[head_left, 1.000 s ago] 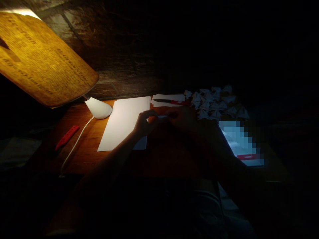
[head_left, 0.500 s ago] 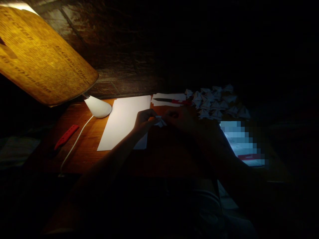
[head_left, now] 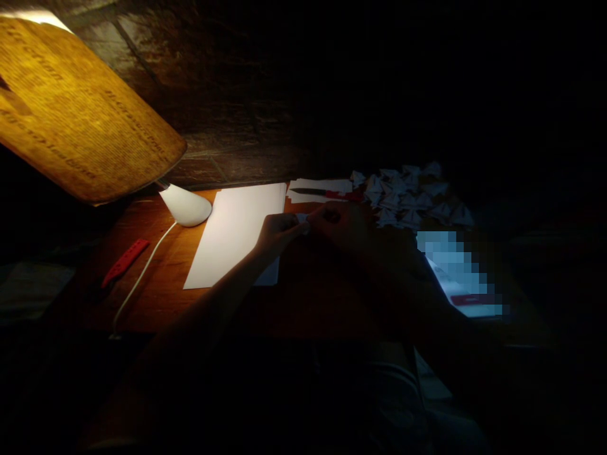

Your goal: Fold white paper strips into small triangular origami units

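Note:
A small piece of folded white paper (head_left: pixel 302 218) is pinched between my two hands above the wooden table (head_left: pixel 303 303). My left hand (head_left: pixel 277 230) grips its left side, fingers curled and thumb stretched along it. On the other side my right hand (head_left: pixel 339 221), deep in shadow, closes its fingertips on the paper. Most of the paper is hidden by the fingers. Beneath and left of my left hand lies a stack of white paper sheets (head_left: pixel 237 234). Past my right hand sits a group of several folded paper pieces (head_left: pixel 396 193).
A lamp with a yellow printed shade (head_left: pixel 90 120) and a white base (head_left: pixel 187 207) leans in at left, its white cord (head_left: pixel 147 272) trailing forward. Nearby lies a red strip-like object (head_left: pixel 126 260). A red-handled knife (head_left: pixel 313 191) rests on smaller papers (head_left: pixel 296 197). A lit screen (head_left: pixel 455 278) is at right.
My hands have come closer together around the folded paper, and less of it shows now. The lower folded points seen before are covered or turned away. Other things stay put.

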`<act>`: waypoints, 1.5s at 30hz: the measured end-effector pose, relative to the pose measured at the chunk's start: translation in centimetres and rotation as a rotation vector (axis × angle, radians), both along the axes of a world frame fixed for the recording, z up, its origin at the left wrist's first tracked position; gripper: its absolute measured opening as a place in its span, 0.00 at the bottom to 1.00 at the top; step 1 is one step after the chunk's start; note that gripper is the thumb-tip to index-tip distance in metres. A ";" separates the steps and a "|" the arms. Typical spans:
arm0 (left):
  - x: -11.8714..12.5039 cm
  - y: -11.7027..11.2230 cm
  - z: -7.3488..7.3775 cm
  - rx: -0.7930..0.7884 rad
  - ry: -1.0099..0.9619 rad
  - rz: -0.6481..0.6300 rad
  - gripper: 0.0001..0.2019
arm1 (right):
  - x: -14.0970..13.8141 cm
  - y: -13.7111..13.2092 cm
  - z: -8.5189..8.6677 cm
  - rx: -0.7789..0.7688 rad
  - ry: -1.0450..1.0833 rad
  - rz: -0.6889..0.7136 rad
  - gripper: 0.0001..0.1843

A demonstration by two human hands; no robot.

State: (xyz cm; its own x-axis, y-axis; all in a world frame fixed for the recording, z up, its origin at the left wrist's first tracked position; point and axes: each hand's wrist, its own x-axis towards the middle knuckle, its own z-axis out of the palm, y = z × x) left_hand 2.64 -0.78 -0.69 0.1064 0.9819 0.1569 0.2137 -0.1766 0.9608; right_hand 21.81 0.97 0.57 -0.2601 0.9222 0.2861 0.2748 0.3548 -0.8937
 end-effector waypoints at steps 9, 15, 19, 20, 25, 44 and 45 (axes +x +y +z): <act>-0.1 0.0 -0.2 -0.005 -0.030 0.009 0.19 | 0.1 0.2 -0.2 0.109 -0.086 0.007 0.07; 0.0 0.1 -0.3 -0.005 -0.011 0.008 0.18 | 0.2 0.3 -0.1 0.170 -0.159 0.020 0.05; 0.0 0.1 -0.2 -0.024 -0.045 -0.001 0.19 | 0.3 0.2 0.4 0.251 -0.290 0.060 0.07; 0.0 0.1 -0.2 -0.026 -0.063 -0.004 0.18 | 0.3 0.2 0.6 0.262 -0.326 0.073 0.07; 0.1 0.0 0.1 -0.049 -0.100 -0.018 0.15 | 0.3 0.2 0.9 0.385 -0.482 0.090 0.08; 0.2 -0.1 0.3 -0.073 -0.182 -0.028 0.14 | -0.2 0.0 -0.3 0.776 -0.619 -0.011 0.08; 0.2 -0.1 0.3 -0.075 -0.186 -0.034 0.14 | -0.3 0.0 -0.3 0.777 -0.619 -0.013 0.08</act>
State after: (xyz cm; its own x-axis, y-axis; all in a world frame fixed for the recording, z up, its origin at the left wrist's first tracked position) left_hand 2.85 -0.84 -0.42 0.1161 0.9878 0.1035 0.0264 -0.1073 0.9939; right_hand 21.55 1.00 0.23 -0.5585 0.5403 0.6294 0.6225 0.7745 -0.1124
